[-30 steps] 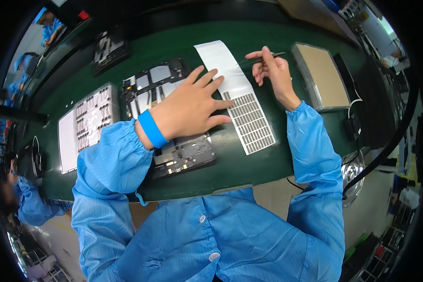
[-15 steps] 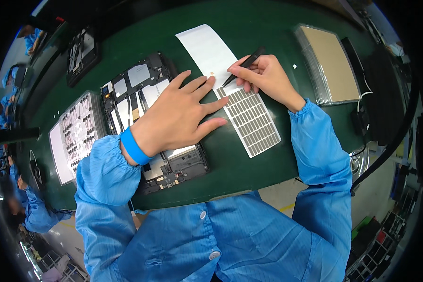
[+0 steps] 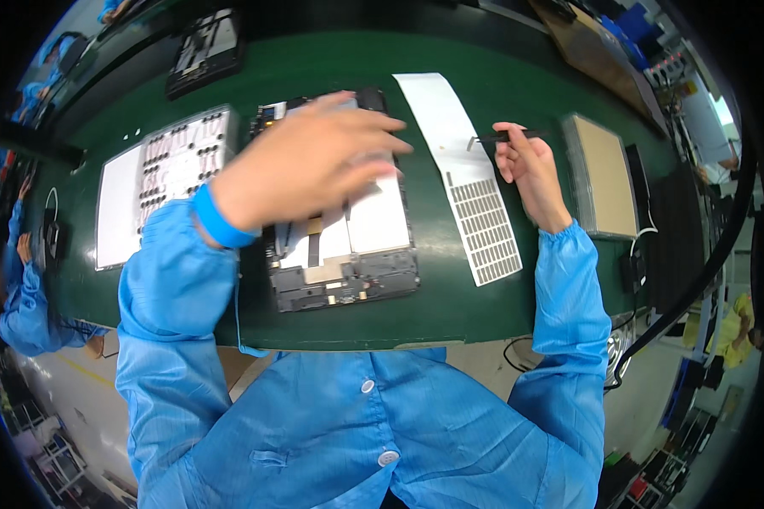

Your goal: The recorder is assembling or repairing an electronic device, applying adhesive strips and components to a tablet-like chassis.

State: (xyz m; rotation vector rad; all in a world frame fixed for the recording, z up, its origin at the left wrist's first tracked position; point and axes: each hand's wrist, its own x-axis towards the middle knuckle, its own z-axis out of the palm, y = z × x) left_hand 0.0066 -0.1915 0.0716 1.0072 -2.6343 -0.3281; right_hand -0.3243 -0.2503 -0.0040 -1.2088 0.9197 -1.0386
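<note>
1. Looking down in the head view: an opened tablet-like device (image 3: 344, 242), its back cover off and its flat internals bare, lies on a green bench mat (image 3: 501, 322) directly before the person.
2. Left hand (image 3: 310, 161) hovers, blurred, over the device's upper half, fingers spread and grasping nothing; whether it touches the device cannot be told.
3. Right hand (image 3: 530, 170) is pinched around thin black tweezers (image 3: 505, 136), tips pointing left over a long white sticker sheet (image 3: 467, 174) just right of the device.
4. A second white sheet of small parts (image 3: 157, 182) lies left of the device; a tan tray (image 3: 603, 174) sits at far right.
5. Risk, as a judgement: the spread left hand may brush exposed ribbon cables, and the tweezer tips may scratch components or drop a sticker crookedly.
</note>
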